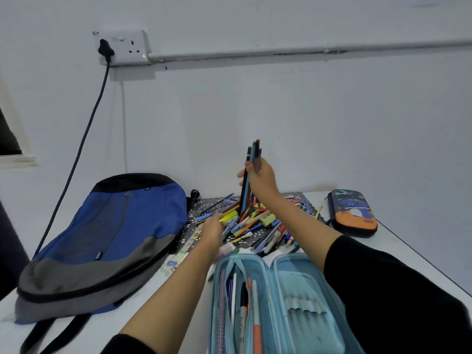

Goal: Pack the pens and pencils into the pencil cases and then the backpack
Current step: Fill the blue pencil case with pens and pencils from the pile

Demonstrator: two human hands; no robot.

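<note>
A heap of coloured pens and pencils lies on a dark patterned mat at the back of the table. My right hand grips a bundle of pencils held upright, their lower ends standing in the heap. My left hand reaches into the heap's left side and pinches a blue pen. A light blue pencil case lies open at the front, with several pens in its left mesh half. A dark pencil case with an orange print lies zipped at the right. The blue and grey backpack lies flat on the left.
A black cable runs from a wall socket down behind the backpack. The table's right edge runs diagonally past the dark case. A patterned ruler lies between the backpack and the open case. The wall stands right behind the heap.
</note>
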